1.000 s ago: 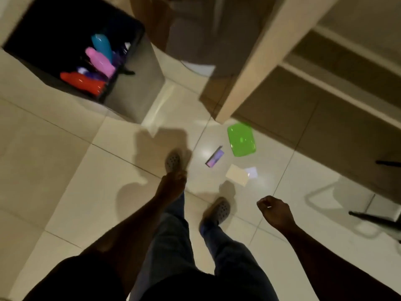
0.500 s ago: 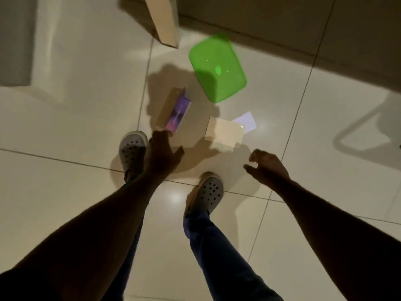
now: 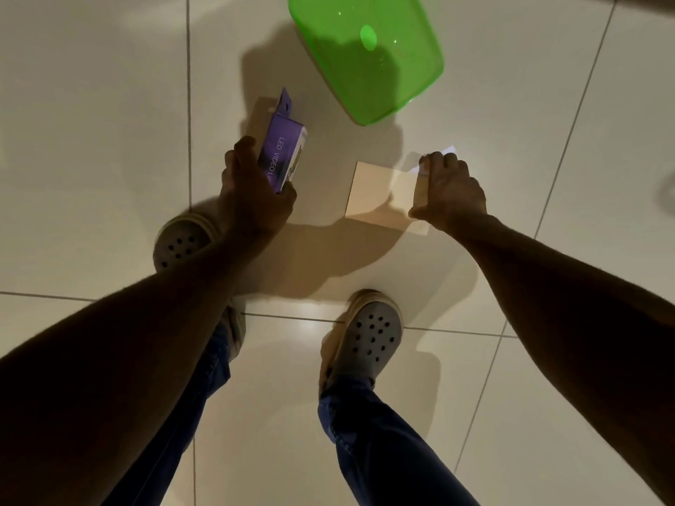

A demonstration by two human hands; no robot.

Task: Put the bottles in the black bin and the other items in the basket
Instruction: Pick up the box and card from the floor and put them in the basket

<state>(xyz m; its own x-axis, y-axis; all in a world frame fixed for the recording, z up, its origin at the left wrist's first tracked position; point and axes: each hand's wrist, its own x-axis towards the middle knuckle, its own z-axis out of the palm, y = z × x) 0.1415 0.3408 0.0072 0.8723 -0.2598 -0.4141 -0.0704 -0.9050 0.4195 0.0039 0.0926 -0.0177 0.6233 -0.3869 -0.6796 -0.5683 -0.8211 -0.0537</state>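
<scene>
Head view: the left hand (image 3: 252, 188) grips a purple box (image 3: 281, 155) by its near end; its long axis runs away from the person, hang tab farthest. The right hand (image 3: 451, 188) clasps the right edge of a tan box (image 3: 376, 191) lying flat on the floor (image 3: 91, 140). A green lid (image 3: 369, 56) lies flat beyond both, nothing on it.

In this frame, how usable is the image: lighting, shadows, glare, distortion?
Head view: dim and warm; both forearms are near-silhouettes. The left hand grips the purple cardboard box, print partly readable. The right hand on the beige flat box casts hard shadows. Glare spots the translucent green plastic container and glossy floor tiles. Wide-angle bending shows at the edges.
</scene>
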